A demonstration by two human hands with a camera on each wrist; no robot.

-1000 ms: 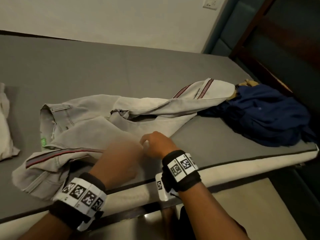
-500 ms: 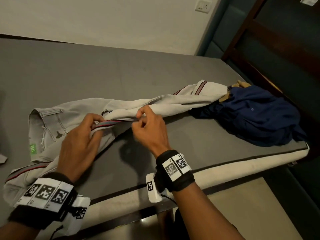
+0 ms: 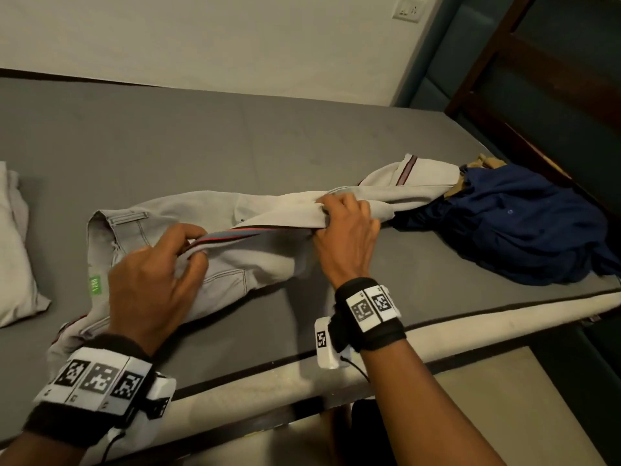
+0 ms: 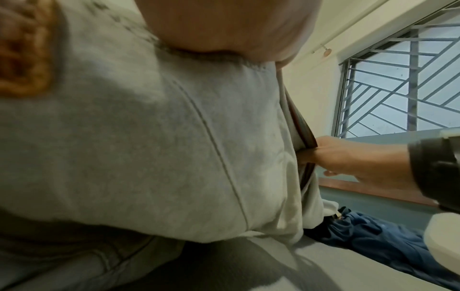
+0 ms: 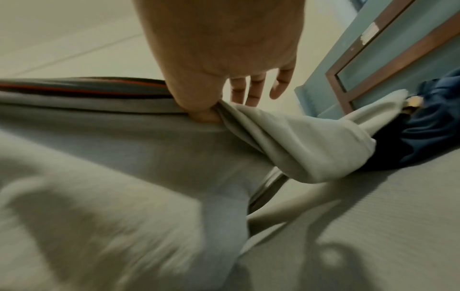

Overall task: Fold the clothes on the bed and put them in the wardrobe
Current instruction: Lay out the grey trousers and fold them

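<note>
Pale grey trousers [image 3: 161, 216] with a red and dark side stripe lie across the grey bed [image 3: 235, 136], waistband to the left. My left hand [image 3: 158, 277] pinches the striped side seam near the hip. My right hand [image 3: 346, 230] grips the same seam further along the leg, lifting it off the mattress. In the right wrist view the thumb and fingers of the right hand [image 5: 214, 82] pinch the trousers [image 5: 124, 157] at a fold. The left wrist view is filled by the trousers [image 4: 149, 137], with my right hand [image 4: 353, 157] on the seam beyond.
A crumpled dark blue garment [image 3: 517, 227] lies at the bed's right end, touching the trouser cuff. A pale folded cloth [image 3: 13, 250] sits at the left edge. A wall runs behind the bed; a dark wooden frame [image 3: 537, 62] stands on the right.
Both hands took hold of the striped side seam and moved apart along it. The right hand went rightward down the leg, drawing the seam straight and raising it.
</note>
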